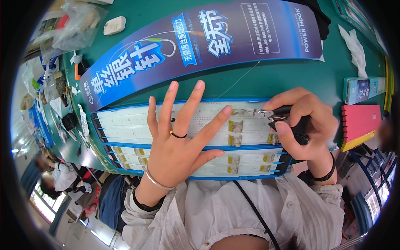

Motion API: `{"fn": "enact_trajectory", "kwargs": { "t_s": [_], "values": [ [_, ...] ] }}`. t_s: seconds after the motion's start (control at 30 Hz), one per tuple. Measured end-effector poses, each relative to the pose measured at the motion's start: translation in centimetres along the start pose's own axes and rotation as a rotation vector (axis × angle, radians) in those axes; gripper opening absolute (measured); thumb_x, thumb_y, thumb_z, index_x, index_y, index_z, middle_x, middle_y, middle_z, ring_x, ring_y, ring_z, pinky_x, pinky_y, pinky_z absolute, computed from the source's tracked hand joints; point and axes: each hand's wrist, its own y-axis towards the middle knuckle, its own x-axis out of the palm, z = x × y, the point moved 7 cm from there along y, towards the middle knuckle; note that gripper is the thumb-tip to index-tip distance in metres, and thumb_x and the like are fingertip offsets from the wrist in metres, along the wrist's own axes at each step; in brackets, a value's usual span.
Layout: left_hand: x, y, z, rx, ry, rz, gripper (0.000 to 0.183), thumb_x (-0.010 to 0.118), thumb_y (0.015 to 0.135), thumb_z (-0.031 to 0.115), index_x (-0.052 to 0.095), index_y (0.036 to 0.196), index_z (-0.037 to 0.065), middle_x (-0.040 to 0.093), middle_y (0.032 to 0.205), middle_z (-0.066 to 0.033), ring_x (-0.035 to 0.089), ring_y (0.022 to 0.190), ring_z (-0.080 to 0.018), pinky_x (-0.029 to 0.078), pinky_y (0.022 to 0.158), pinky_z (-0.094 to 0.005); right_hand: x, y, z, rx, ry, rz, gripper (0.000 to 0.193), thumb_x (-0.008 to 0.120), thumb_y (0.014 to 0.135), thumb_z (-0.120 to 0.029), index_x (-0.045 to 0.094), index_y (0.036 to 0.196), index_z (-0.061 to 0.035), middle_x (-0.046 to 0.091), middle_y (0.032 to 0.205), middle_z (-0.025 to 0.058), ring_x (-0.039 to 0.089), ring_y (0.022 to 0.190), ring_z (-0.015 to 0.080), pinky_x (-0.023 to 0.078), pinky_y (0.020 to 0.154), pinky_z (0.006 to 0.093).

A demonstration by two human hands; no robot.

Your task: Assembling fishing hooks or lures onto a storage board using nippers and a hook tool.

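In front of me lies a long open case [121, 118] with white inner panels and blue edges, in two halves. Rows of small yellow-ended pieces [235, 126], like tied fishing hooks, sit across it. My left hand [177, 137] lies over the case with its fingers spread, its index fingertip beside the upper row; it holds nothing. My right hand [308, 121] is closed around small black-handled cutting pliers [262, 113], whose metal jaws point left at the topmost pieces. A thin pale line [237, 82] runs from near my left fingers to a yellow tip on the green table.
Beyond the case, a long blue-purple printed panel [166, 50] curves across the green table [291, 75]. At right lie a red notebook [360, 121], a flat clear-lidded box [364, 89] and white tissue [354, 50]. A small white case [114, 26] is far left. People sit at left.
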Motion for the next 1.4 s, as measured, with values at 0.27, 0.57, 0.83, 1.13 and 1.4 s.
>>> {"fn": "enact_trajectory", "kwargs": {
  "t_s": [0.27, 0.57, 0.83, 1.13, 1.4],
  "values": [
    [1.0, 0.0, 0.0, 0.001, 0.041, -0.054, 0.071, 0.059, 0.08, 0.073, 0.064, 0.137, 0.031, 0.034, 0.16, -0.0161, 0.022, 0.149, -0.0412, 0.002, 0.119, -0.0625, 0.0, 0.0, 0.1, 0.013, -0.018, -0.009, 0.024, 0.072, 0.069, 0.009, 0.051, 0.073, -0.0043, 0.071, 0.088, 0.0221, 0.07, 0.076, 0.025, 0.054, 0.063, 0.0297],
    [1.2, 0.1, 0.0, -0.005, 0.038, -0.035, 0.066, 0.062, 0.079, 0.069, 0.067, 0.133, 0.033, 0.038, 0.158, -0.0156, 0.024, 0.148, -0.0396, 0.002, 0.118, -0.0626, 0.1, 0.1, 0.1, -0.005, -0.02, -0.012, 0.024, 0.071, 0.07, 0.01, 0.052, 0.072, -0.0043, 0.071, 0.089, 0.0223, 0.07, 0.075, 0.0252, 0.055, 0.063, 0.0299],
    [0.9, 0.2, -0.1, 0.0, 0.005, -0.015, 0.062, 0.068, 0.079, 0.059, 0.067, 0.132, 0.028, 0.041, 0.156, -0.0152, 0.029, 0.148, -0.0387, -0.001, 0.119, -0.0622, 0.5, 0.1, 0.1, -0.008, -0.034, -0.033, 0.026, 0.072, 0.071, 0.01, 0.051, 0.073, -0.0046, 0.071, 0.091, 0.0224, 0.068, 0.075, 0.0243, 0.055, 0.064, 0.0305],
    [1.0, 0.0, -0.2, 0.019, 0.023, 0.038, 0.06, 0.063, 0.085, 0.059, 0.067, 0.132, 0.021, 0.044, 0.153, -0.0164, 0.035, 0.145, -0.0394, 0.001, 0.119, -0.0625, 0.5, 0.0, -0.1, -0.04, -0.034, -0.124, 0.026, 0.068, 0.077, 0.008, 0.047, 0.083, -0.0062, 0.07, 0.096, 0.026, 0.066, 0.084, 0.0226, 0.053, 0.071, 0.0299],
    [1.2, -0.1, -0.3, 0.025, 0.01, 0.054, 0.057, 0.063, 0.086, 0.056, 0.066, 0.133, 0.024, 0.044, 0.153, -0.0169, 0.037, 0.143, -0.0391, 0.006, 0.119, -0.0622, 0.4, 0.1, -0.3, -0.032, -0.065, -0.057, 0.027, 0.074, 0.071, 0.009, 0.051, 0.074, -0.0052, 0.072, 0.089, 0.0225, 0.069, 0.075, 0.0239, 0.054, 0.063, 0.0294]
  ]
}}
